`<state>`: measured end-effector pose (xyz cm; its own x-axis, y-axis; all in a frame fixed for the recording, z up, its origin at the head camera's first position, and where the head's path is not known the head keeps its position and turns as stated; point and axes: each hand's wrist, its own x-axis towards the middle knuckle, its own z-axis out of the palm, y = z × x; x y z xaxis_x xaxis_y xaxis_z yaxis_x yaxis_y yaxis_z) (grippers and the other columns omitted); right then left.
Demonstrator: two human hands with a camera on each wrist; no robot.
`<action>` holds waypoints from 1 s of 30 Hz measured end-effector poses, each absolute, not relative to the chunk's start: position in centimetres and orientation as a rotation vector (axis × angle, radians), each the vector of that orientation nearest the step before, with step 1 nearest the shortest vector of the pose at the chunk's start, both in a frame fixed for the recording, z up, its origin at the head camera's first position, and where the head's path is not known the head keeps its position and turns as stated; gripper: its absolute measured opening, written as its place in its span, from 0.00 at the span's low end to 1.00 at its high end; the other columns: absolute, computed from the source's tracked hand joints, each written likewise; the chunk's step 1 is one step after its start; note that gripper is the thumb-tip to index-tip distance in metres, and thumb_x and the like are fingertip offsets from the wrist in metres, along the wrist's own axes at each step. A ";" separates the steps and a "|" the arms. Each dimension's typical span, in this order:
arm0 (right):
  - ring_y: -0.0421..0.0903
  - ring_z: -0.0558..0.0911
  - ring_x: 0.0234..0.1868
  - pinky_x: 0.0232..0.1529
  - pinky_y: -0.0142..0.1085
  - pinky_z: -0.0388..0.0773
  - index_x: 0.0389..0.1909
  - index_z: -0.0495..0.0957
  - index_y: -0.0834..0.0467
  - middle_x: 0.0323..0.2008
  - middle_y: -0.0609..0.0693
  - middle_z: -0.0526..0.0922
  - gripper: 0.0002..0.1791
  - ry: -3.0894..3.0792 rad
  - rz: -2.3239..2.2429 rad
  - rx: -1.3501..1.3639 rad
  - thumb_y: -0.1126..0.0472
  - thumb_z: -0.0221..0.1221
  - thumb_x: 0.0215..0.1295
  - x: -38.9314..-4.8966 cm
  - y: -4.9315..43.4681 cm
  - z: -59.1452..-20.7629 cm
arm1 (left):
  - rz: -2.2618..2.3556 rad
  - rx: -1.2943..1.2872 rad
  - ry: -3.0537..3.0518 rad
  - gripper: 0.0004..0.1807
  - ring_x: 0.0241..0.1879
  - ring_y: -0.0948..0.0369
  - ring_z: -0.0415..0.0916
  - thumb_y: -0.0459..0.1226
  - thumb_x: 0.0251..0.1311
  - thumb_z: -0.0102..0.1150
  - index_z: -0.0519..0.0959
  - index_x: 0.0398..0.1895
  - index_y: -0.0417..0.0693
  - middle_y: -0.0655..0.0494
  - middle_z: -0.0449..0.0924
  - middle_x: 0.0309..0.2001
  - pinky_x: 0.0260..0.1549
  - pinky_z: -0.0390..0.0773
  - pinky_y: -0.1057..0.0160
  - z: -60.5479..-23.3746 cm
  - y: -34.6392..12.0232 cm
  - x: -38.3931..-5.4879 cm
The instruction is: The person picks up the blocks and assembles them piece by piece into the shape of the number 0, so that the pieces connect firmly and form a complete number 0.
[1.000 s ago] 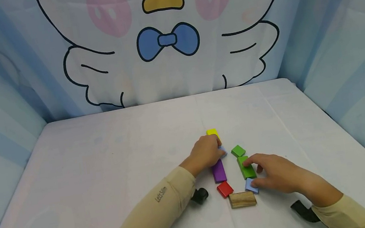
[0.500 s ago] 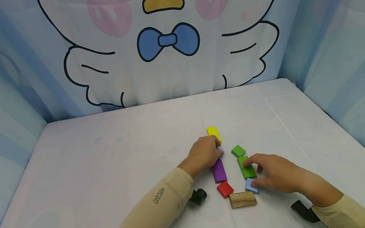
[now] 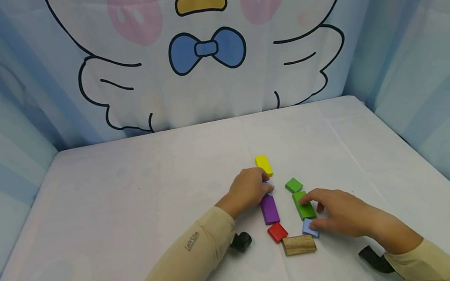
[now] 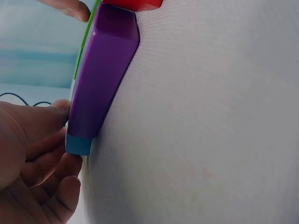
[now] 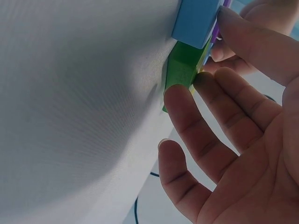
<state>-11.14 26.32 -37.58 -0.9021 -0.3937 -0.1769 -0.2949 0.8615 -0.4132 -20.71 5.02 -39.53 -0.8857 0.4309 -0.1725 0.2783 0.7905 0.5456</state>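
My left hand [image 3: 245, 189] pinches a small light blue block [image 4: 78, 145] between thumb and fingers, at the far end of a purple block [image 3: 269, 210]. Just beyond those fingers lies a yellow block [image 3: 263, 165]. My right hand [image 3: 343, 212] has its fingers spread loosely. Its index fingertip rests on a long green block [image 3: 305, 211], and its thumb touches a second light blue block [image 3: 309, 228] at that block's near end. Part of the pinched block is hidden by my left fingers in the head view.
A small green block [image 3: 293, 185] sits turned at the far end of the long green one. Nearer me are a red block [image 3: 278, 232] and a wood-coloured block [image 3: 299, 245], closing the row's near side. A white cloth covers the table [image 3: 131, 211]; a printed curtain [image 3: 214, 94] hangs behind.
My left hand has shifted slightly left with the light blue block, bringing it in line with the purple block. The yellow block has moved slightly away from me. My right hand stays put.
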 end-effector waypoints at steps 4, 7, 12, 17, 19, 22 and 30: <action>0.42 0.76 0.38 0.37 0.39 0.75 0.57 0.77 0.58 0.46 0.46 0.80 0.29 2.782 -0.563 -0.526 0.53 0.73 0.56 -11.1 26.4 -37.7 | 0.758 0.559 2.680 0.17 0.45 0.61 0.76 0.42 0.65 0.66 0.84 0.53 0.45 0.56 0.84 0.49 0.50 0.76 0.63 -39.6 4.9 -20.8; 0.42 0.76 0.38 0.37 0.38 0.75 0.57 0.77 0.58 0.47 0.46 0.81 0.29 2.783 -0.566 -0.534 0.53 0.73 0.57 -11.1 26.4 -37.7 | 0.756 0.573 2.673 0.17 0.45 0.61 0.77 0.42 0.66 0.66 0.84 0.53 0.45 0.56 0.84 0.48 0.51 0.76 0.64 -39.6 4.8 -20.9; 0.42 0.76 0.38 0.37 0.38 0.76 0.57 0.77 0.58 0.47 0.46 0.81 0.28 2.783 -0.566 -0.539 0.53 0.73 0.57 -11.1 26.4 -37.7 | 0.782 0.569 2.650 0.16 0.45 0.61 0.77 0.41 0.66 0.65 0.84 0.53 0.44 0.56 0.84 0.48 0.51 0.76 0.64 -39.8 4.7 -21.1; 0.42 0.76 0.38 0.37 0.39 0.76 0.57 0.77 0.58 0.46 0.46 0.81 0.28 2.781 -0.560 -0.538 0.53 0.73 0.57 -11.0 26.3 -37.5 | 0.810 0.573 2.644 0.15 0.45 0.61 0.77 0.40 0.66 0.65 0.84 0.53 0.44 0.55 0.84 0.49 0.51 0.76 0.64 -40.0 4.5 -21.2; 0.42 0.76 0.38 0.37 0.39 0.75 0.57 0.77 0.58 0.46 0.46 0.81 0.28 2.779 -0.558 -0.536 0.53 0.73 0.57 -11.1 26.3 -37.5 | 0.821 0.574 2.642 0.15 0.45 0.61 0.77 0.40 0.66 0.65 0.84 0.53 0.43 0.55 0.84 0.49 0.51 0.76 0.63 -40.1 4.4 -21.2; 0.42 0.76 0.38 0.37 0.38 0.75 0.57 0.77 0.58 0.46 0.46 0.80 0.28 2.775 -0.560 -0.534 0.54 0.73 0.57 -11.1 26.3 -37.5 | 0.820 0.572 2.641 0.16 0.47 0.61 0.77 0.40 0.67 0.64 0.84 0.54 0.44 0.55 0.84 0.50 0.52 0.75 0.63 -40.1 4.4 -21.3; 0.43 0.76 0.38 0.37 0.39 0.76 0.58 0.76 0.58 0.46 0.46 0.80 0.29 2.766 -0.566 -0.504 0.54 0.73 0.57 -11.1 26.3 -37.6 | 0.808 0.557 2.635 0.16 0.47 0.61 0.77 0.40 0.67 0.64 0.83 0.55 0.44 0.55 0.83 0.51 0.53 0.75 0.63 -40.1 4.3 -21.2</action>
